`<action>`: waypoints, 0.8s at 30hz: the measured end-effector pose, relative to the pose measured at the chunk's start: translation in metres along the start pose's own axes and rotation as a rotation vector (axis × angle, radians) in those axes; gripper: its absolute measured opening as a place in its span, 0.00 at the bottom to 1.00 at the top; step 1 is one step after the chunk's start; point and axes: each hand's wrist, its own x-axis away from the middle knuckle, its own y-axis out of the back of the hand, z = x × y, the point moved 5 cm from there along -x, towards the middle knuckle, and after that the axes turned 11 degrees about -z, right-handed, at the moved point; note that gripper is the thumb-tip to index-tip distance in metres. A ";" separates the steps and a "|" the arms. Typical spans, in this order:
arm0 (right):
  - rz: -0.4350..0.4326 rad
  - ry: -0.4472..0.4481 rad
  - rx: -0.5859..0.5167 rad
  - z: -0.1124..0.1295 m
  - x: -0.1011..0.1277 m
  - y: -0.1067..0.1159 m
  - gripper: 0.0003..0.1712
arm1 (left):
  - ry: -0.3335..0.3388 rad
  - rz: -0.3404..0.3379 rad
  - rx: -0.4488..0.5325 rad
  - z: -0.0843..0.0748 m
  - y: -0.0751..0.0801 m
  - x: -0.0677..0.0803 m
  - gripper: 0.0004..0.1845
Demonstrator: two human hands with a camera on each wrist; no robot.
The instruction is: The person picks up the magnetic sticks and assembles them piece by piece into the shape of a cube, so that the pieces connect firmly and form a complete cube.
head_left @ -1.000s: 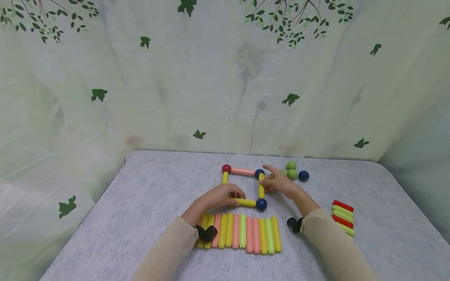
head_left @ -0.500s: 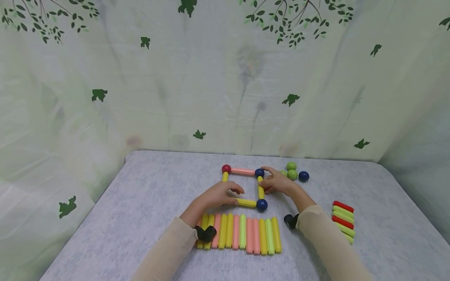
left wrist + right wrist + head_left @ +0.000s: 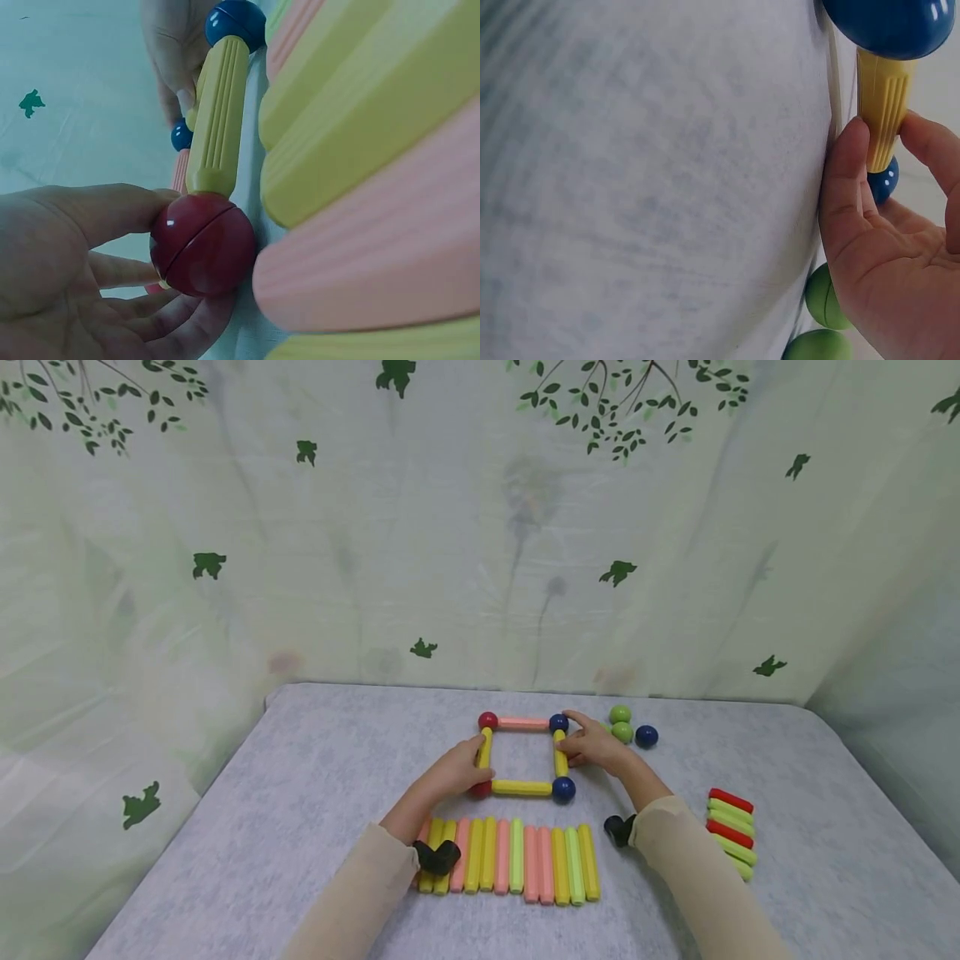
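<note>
A square of magnetic sticks and balls lies on the table. Its near-left red ball [image 3: 202, 244] sits between my left hand's [image 3: 456, 768] thumb and fingers, which reach along the left yellow stick [image 3: 485, 750]. The near yellow stick [image 3: 521, 788] runs from that ball to the near blue ball [image 3: 563, 790]. With thumb and finger, my right hand [image 3: 596, 747] pinches the right yellow stick [image 3: 885, 105]; a finger extends toward the far blue ball [image 3: 558, 723]. A pink stick [image 3: 523, 724] links that ball to the far red ball [image 3: 488, 722].
In front of the square lies a row of yellow, pink and green sticks [image 3: 517, 860], partly under the left wrist. Several green balls [image 3: 622, 732] and a loose blue ball [image 3: 647, 737] sit right of the right hand. Red and green sticks [image 3: 731, 822] are stacked farther right.
My left hand has moved left from the near yellow stick to the near-left red ball, now visible. The square has shifted slightly right and its corners look squarer. My right hand stays at the right stick.
</note>
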 end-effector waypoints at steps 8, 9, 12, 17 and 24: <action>-0.018 0.088 0.034 0.007 0.009 0.013 0.43 | -0.016 -0.005 0.064 0.002 0.012 0.005 0.37; -0.030 0.118 0.051 0.011 0.014 0.017 0.43 | -0.032 -0.019 0.087 0.002 0.017 0.007 0.36; -0.073 0.244 0.105 0.023 0.035 0.032 0.42 | -0.120 -0.083 0.141 0.003 0.034 0.017 0.34; -0.178 0.450 0.183 0.031 0.089 0.059 0.42 | -0.234 -0.211 0.145 0.015 0.061 0.047 0.33; -0.408 0.576 0.376 0.012 0.161 0.090 0.39 | -0.176 -0.295 0.116 0.053 0.069 0.096 0.32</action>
